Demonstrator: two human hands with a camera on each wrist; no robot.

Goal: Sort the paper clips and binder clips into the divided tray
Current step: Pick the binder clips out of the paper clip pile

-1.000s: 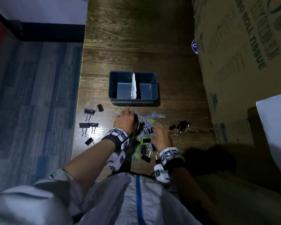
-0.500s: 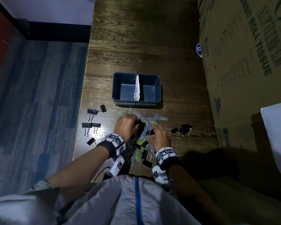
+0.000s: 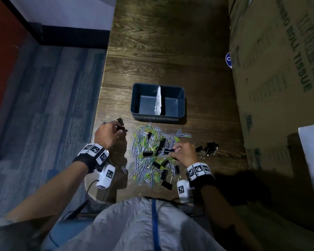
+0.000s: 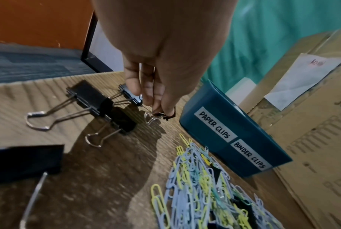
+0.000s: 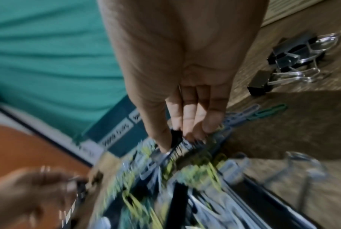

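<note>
Left hand (image 4: 160, 51) at the table's left edge, fingertips pinching a small black binder clip (image 4: 161, 115) with bent wire handles, just above the grained wooden table (image 3: 170, 51). Right hand (image 3: 182, 153) on the tangled pile of thin blue and yellow paper clips (image 3: 145, 165), fingers pinching a flat black binder clip (image 3: 168, 150). Beyond the pile, a rectangular blue plastic tray (image 3: 158, 118), both compartments bare, with a white divider (image 3: 158, 101).

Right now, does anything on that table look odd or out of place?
Yes. The dark blue divided plastic tray is empty, while pastel wire paper clips and black metal binder clips lie tangled in one heap in front of it. The tray's white paper divider leans crookedly. Separate little groups of black binder clips sit on both sides.
</note>
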